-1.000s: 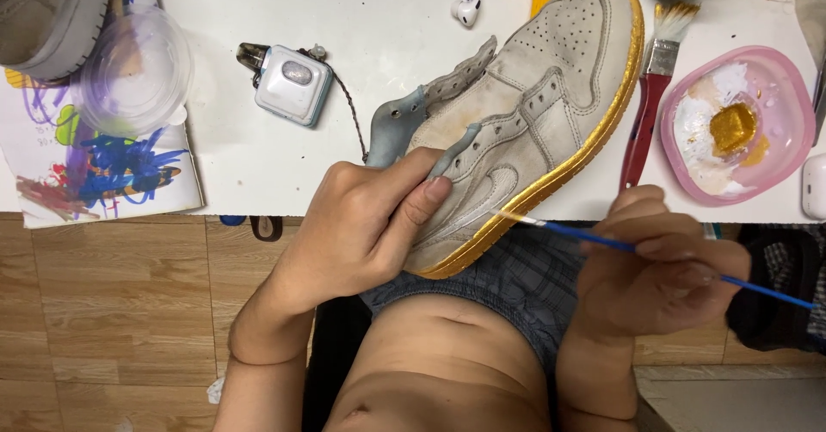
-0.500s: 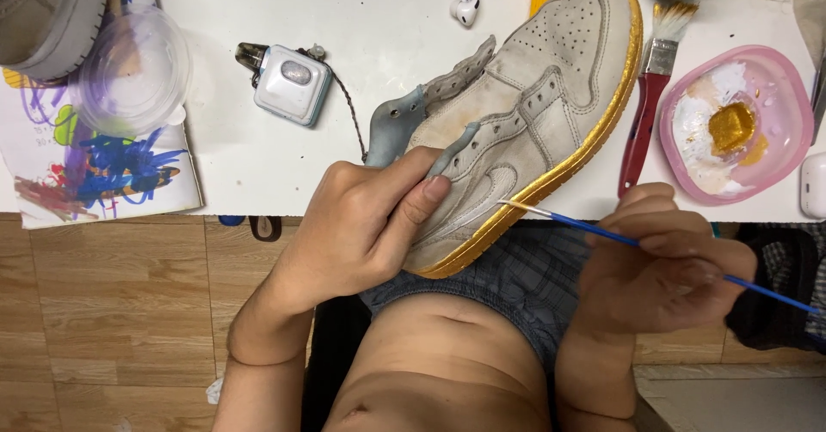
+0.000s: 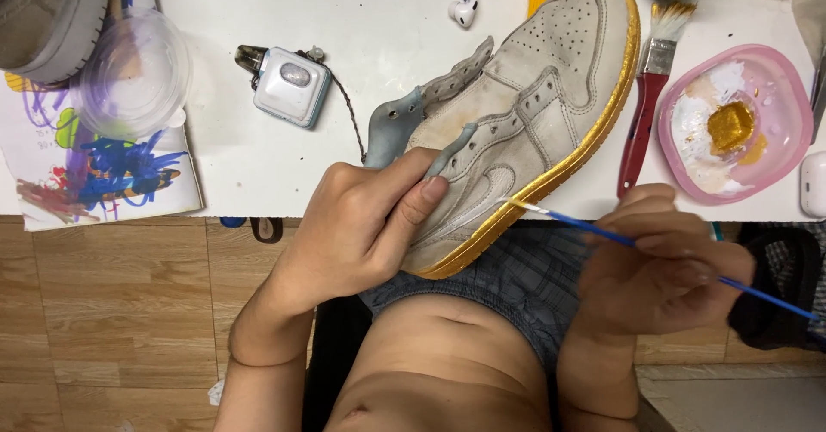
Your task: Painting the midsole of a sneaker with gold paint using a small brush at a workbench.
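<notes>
— White tabletop point(image 3: 387, 165) above a wood-look floor. What's the count from the head view?

— One high-top sneaker point(image 3: 533, 114) with a gold sole edge, two brushes, one pink dish point(image 3: 774, 152) of gold paint.

— And the hands?

— Left hand point(image 3: 361, 225) clamped around the sneaker's heel at the table edge. Right hand point(image 3: 662, 264) pinched shut on the thin blue brush point(image 3: 619, 238), tip touching the gold edge.

The sneaker point(image 3: 525, 114) was a worn, off-white high-top with a gold-painted sole edge. It lay on its side, tilted, toe towards the table's far edge and heel overhanging the near edge. The brush point(image 3: 619, 238) was thin with a blue handle; its pale tip met the gold edge near the heel, apparently in contact, though the view was not clear enough to confirm.
</notes>
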